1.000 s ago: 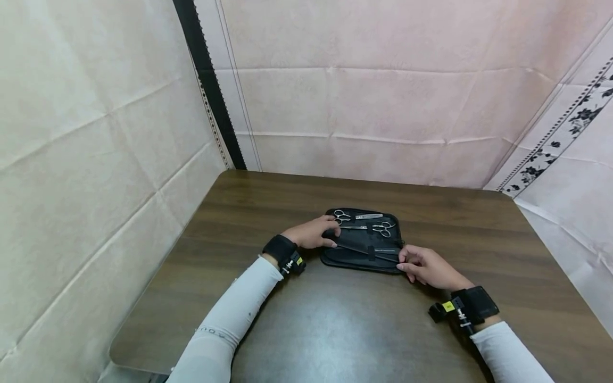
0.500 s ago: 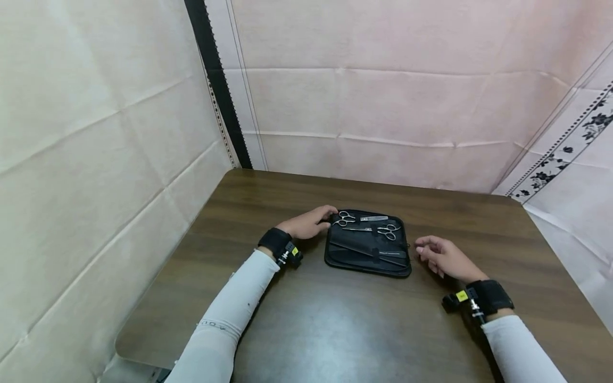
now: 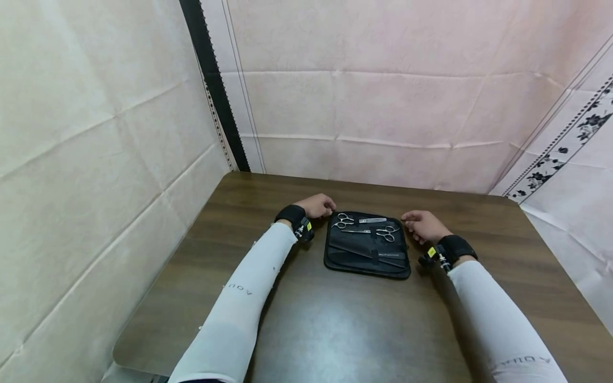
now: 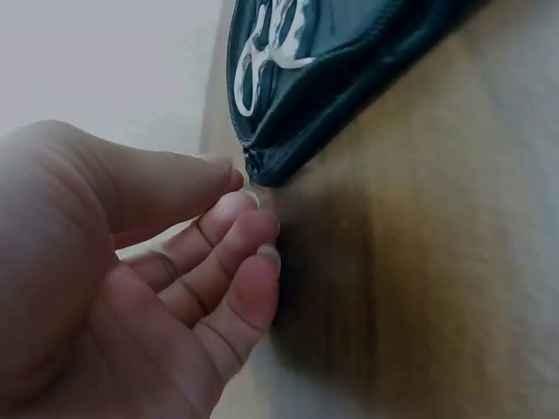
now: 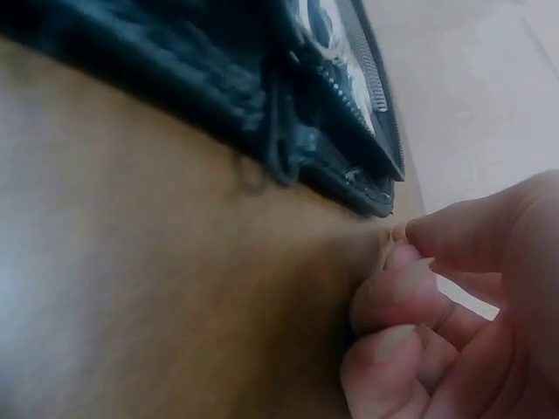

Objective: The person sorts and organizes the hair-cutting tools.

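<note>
A black zip case (image 3: 348, 244) lies unfolded flat on the table, with two pairs of silver scissors (image 3: 386, 234) strapped inside. A slim flat piece (image 3: 391, 255) sits in its lower pocket, too small to identify. My left hand (image 3: 316, 205) is at the far left corner, fingers loosely bent; in the left wrist view thumb and forefinger come close to the case corner (image 4: 279, 157). My right hand (image 3: 425, 225) is beside the far right corner, its thumb and forefinger together just off the edge in the right wrist view. Neither hand visibly holds anything.
The wooden table (image 3: 306, 330) has rounded corners, and pale cloth sheets (image 3: 383, 106) hang behind and beside it. A zipper pull (image 5: 281, 144) dangles from the case's right side. Cameras are strapped to both wrists.
My right hand has let go of the case's lower right edge and moved up to the far right corner. My left hand has left the case's inside and moved to the far left corner.
</note>
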`<control>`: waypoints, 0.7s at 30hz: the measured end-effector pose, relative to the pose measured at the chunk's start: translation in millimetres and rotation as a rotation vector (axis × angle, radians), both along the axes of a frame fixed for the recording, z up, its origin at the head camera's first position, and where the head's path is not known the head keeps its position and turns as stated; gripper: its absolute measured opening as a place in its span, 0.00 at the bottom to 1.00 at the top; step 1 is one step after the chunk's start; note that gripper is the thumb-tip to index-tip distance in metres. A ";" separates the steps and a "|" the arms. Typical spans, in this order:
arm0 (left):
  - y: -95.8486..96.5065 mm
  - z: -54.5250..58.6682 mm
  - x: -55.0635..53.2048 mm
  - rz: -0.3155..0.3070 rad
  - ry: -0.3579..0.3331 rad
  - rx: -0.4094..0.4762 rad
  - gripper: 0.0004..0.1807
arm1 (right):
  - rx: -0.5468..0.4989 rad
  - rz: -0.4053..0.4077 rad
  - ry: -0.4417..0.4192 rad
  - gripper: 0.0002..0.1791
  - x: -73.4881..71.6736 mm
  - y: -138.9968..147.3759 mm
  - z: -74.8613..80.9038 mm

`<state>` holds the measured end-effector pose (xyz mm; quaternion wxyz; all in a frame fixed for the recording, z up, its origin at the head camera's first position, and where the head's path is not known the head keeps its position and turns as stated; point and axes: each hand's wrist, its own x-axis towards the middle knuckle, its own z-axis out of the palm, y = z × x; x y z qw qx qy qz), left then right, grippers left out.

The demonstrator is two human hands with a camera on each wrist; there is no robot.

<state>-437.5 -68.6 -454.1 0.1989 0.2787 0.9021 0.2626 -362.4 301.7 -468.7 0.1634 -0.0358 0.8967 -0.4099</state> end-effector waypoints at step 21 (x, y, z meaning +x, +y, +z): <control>26.1 2.7 -14.3 -0.036 -0.020 -0.192 0.30 | 0.125 0.110 -0.005 0.10 -27.1 -14.3 7.5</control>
